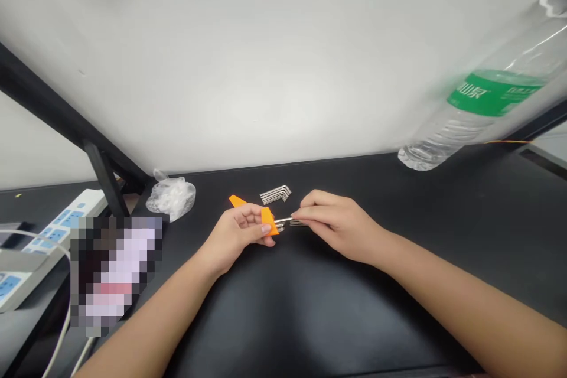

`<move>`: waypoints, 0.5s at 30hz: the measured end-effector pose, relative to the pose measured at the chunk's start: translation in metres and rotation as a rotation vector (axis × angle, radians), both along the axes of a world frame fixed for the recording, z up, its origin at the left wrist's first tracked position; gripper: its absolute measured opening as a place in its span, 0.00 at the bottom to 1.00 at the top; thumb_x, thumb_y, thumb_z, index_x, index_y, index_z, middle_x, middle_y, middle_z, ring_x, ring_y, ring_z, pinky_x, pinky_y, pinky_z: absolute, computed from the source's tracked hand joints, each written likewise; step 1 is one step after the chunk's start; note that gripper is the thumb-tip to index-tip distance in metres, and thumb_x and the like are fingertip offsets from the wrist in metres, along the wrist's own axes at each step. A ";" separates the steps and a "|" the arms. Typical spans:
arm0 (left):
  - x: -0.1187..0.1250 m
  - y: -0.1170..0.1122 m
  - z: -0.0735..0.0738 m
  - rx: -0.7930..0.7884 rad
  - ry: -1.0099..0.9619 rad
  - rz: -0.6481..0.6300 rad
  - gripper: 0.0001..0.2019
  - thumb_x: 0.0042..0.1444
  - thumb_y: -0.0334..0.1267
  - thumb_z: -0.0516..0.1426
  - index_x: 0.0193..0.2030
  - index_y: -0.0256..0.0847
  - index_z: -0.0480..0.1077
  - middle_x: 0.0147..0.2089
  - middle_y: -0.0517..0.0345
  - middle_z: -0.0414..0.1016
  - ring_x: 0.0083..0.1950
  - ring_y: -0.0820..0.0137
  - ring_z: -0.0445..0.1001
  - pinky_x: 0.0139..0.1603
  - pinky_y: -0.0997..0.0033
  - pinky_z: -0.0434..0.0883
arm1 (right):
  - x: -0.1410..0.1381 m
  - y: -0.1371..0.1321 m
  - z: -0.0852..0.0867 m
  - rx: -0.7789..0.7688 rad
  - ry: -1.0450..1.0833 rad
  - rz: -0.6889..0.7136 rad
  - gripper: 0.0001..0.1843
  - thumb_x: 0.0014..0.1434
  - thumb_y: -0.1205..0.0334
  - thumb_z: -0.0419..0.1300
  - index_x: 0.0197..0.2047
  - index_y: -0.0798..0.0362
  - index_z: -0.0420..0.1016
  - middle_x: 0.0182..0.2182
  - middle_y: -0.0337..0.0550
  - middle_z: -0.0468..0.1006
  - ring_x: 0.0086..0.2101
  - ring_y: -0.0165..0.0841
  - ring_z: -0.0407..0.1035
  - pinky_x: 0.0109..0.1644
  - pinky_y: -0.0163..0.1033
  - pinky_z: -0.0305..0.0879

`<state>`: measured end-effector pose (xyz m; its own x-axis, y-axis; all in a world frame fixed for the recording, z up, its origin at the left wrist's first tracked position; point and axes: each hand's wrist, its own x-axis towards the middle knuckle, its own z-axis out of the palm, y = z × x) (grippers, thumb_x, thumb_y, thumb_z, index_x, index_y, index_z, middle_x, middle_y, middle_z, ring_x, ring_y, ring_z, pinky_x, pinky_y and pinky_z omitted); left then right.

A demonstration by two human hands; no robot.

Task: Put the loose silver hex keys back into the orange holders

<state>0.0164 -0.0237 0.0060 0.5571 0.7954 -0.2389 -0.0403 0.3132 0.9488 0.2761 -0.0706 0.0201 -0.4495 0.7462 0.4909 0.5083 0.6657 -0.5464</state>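
Between the thumb and fingers of my left hand [245, 224] is an orange hex key holder [267, 222], with short metal ends showing at its right side. My right hand [334, 221] pinches a slim silver hex key [286, 220], whose left end meets the holder; whether it sits inside a hole I cannot tell. Behind my left hand lies another orange piece [238, 201], partly hidden by the fingers. A row of several L-shaped hex keys [275, 194] rests on the black table just beyond my hands. More metal keys [299, 224] show partly beneath my right fingers.
A crumpled clear plastic bag [172, 198] lies at the back left. At the back right stands a large clear bottle with a green label [491, 94]. To the left are a white power strip [55, 236], cables [66, 313], a pixelated object [117, 274] and a black metal frame [106, 174].
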 end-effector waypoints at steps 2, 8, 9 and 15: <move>0.000 0.000 0.000 -0.003 -0.005 -0.001 0.16 0.55 0.38 0.70 0.47 0.35 0.75 0.42 0.51 0.80 0.38 0.68 0.80 0.45 0.62 0.81 | 0.000 -0.001 -0.001 0.016 -0.059 -0.019 0.15 0.69 0.70 0.54 0.51 0.49 0.80 0.42 0.45 0.75 0.36 0.31 0.71 0.39 0.36 0.68; 0.002 -0.001 0.002 0.004 0.005 -0.010 0.15 0.54 0.38 0.70 0.46 0.35 0.75 0.41 0.50 0.81 0.37 0.68 0.80 0.44 0.63 0.81 | 0.000 -0.005 0.005 0.033 -0.208 -0.060 0.16 0.69 0.70 0.52 0.52 0.49 0.79 0.41 0.45 0.75 0.33 0.31 0.68 0.35 0.36 0.66; 0.002 -0.001 0.003 0.004 0.006 -0.013 0.15 0.54 0.38 0.70 0.45 0.35 0.75 0.41 0.50 0.81 0.37 0.68 0.80 0.43 0.63 0.80 | -0.002 -0.006 0.006 0.041 -0.218 -0.065 0.16 0.69 0.70 0.52 0.52 0.49 0.78 0.42 0.46 0.75 0.33 0.31 0.68 0.35 0.36 0.66; 0.005 -0.004 0.005 0.038 0.044 -0.108 0.13 0.54 0.39 0.70 0.43 0.35 0.77 0.39 0.51 0.82 0.34 0.70 0.79 0.41 0.67 0.78 | -0.020 -0.013 0.008 -0.039 -0.248 0.089 0.18 0.65 0.74 0.52 0.52 0.49 0.76 0.48 0.47 0.75 0.37 0.32 0.70 0.40 0.37 0.69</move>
